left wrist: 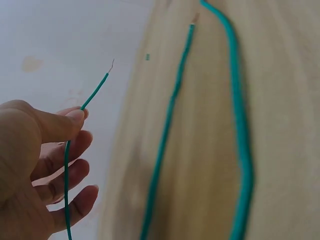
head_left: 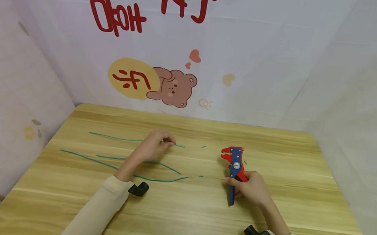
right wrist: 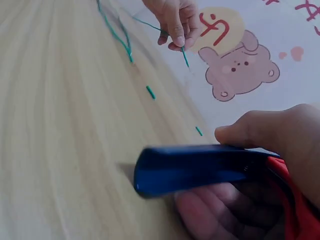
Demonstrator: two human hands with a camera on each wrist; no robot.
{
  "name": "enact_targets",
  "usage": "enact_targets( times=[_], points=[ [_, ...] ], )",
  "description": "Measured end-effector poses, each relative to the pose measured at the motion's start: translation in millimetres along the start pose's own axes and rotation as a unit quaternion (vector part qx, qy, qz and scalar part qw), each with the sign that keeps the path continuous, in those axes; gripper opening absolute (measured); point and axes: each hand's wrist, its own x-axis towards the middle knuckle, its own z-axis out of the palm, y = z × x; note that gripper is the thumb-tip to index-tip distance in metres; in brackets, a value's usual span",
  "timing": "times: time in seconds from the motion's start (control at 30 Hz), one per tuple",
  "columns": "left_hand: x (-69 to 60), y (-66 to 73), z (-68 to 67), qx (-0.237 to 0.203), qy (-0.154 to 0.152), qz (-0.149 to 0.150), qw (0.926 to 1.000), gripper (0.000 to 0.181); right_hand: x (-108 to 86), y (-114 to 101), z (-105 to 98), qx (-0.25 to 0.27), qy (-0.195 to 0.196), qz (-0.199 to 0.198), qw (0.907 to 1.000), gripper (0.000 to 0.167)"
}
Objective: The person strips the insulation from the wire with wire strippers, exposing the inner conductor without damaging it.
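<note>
Between thumb and forefinger, my left hand (head_left: 156, 143) pinches a thin green wire (left wrist: 92, 95) near one end, where bare strands stick out past the insulation. The rest of that wire trails off to the left in the head view. My right hand (head_left: 252, 187) holds a red and blue wire stripper (head_left: 236, 163) by its handles, with the tool's jaws apart and no wire between them. Nearer me lie two more green wires, a shorter one (left wrist: 170, 110) with a bared tip and a longer one (head_left: 155, 180), also bared at its right end.
Small cut pieces of green insulation lie on the wooden table (head_left: 175, 219): one piece (head_left: 204, 147) at the back, another piece (head_left: 201, 176) nearer, and a third piece (head_left: 245, 162) beside the stripper. A white printed cloth (head_left: 264, 56) hangs behind the table.
</note>
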Motion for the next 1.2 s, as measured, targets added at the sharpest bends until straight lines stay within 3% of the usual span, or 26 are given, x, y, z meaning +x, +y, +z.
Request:
enact_targets(
  times=[0.1, 0.27, 0.47, 0.67, 0.93, 1.2],
  points=[
    [2.6, -2.8, 8.1, 0.012, -0.007, -0.014, 0.9998, 0.005, -0.3, -0.3, 4.9, -0.069, 0.027, -0.006, 0.9972, 0.038],
    [2.9, -6.9, 16.1, 0.017, -0.019, -0.052, 0.9983, 0.007, 0.5, -1.4, 16.4, -0.188, 0.079, -0.043, 0.9779, 0.044],
    [3.7, -11.8, 21.5, 0.015, -0.017, -0.075, 0.9969, 0.006, 0.7, -1.5, 23.3, -0.204, 0.162, -0.037, 0.9649, 0.048],
    [4.6, -10.8, 23.8, -0.035, -0.008, -0.125, 0.9916, 0.004, -4.1, -2.8, 22.5, -0.258, 0.24, -0.05, 0.9344, 0.052],
    [1.9, -9.7, 27.5, -0.071, 0.012, -0.168, 0.9832, 0.004, -9.1, -3.9, 21.7, -0.271, 0.251, -0.054, 0.9278, 0.057],
    [2.9, -7.2, 33.2, -0.044, 0.027, -0.157, 0.9863, 0.005, -9.9, -0.8, 20.6, -0.289, 0.246, -0.059, 0.9232, 0.052]
  ],
)
